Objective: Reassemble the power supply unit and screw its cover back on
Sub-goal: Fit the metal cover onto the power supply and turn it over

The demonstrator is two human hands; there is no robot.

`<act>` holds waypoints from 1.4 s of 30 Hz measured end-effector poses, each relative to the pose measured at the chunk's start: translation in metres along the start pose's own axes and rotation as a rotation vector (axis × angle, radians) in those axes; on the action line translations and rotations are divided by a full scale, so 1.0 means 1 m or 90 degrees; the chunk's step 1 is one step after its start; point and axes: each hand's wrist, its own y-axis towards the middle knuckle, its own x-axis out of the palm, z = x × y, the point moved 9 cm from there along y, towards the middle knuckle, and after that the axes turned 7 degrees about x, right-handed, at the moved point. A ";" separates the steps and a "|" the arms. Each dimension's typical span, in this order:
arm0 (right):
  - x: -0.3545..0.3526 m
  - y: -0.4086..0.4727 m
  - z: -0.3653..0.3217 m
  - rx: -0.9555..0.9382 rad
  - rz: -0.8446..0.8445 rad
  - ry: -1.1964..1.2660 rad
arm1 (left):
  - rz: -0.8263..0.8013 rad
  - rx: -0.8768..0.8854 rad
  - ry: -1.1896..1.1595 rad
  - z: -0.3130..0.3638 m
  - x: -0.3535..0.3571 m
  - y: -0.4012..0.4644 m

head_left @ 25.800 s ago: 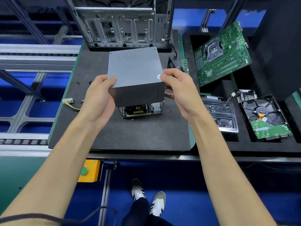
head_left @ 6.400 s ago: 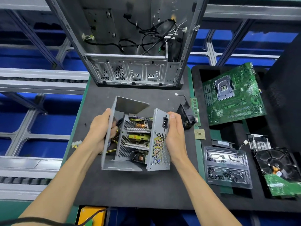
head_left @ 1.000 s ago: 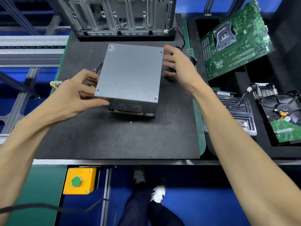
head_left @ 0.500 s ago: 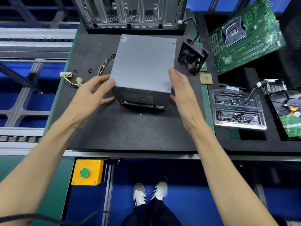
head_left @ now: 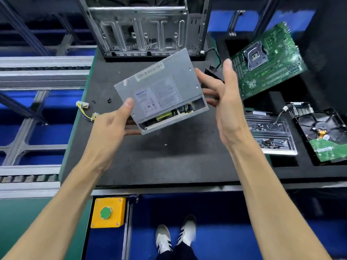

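The power supply unit (head_left: 161, 91) was resting on the desk (head_left: 169, 156) half a second ago; now both hands carry it tilted in the air. The left hand (head_left: 112, 124) grips its near corner, thumb on the label; the right hand (head_left: 223, 98) supports its far side with fingers spread. A gap shows inside parts, so I think the cover is not seated. Free room lies below; the computer case (head_left: 146, 29) stands close behind

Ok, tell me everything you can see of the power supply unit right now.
The power supply unit is a grey sheet-metal box, held tilted in the air above the black mat. Its labelled face, with a printed sticker, points at the camera. Along the lower edge a gap shows yellow and green parts inside. The left hand grips its lower left corner, thumb on the label face; the right hand touches its right side with fingers spread.
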 end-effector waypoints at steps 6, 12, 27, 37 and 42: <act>-0.002 0.018 0.013 0.010 -0.001 -0.005 | -0.023 0.002 0.090 0.011 -0.004 0.018; 0.003 0.021 0.031 0.074 -0.006 -0.028 | -0.132 0.073 0.246 0.001 0.013 0.032; -0.010 0.066 0.031 0.078 0.078 0.139 | -0.165 0.086 0.252 -0.010 0.014 0.060; 0.012 0.068 0.006 -0.080 -0.038 0.089 | -0.190 0.069 0.179 -0.001 0.007 0.076; 0.007 0.068 0.009 -0.082 -0.009 0.082 | -0.268 0.065 0.286 0.004 0.011 0.085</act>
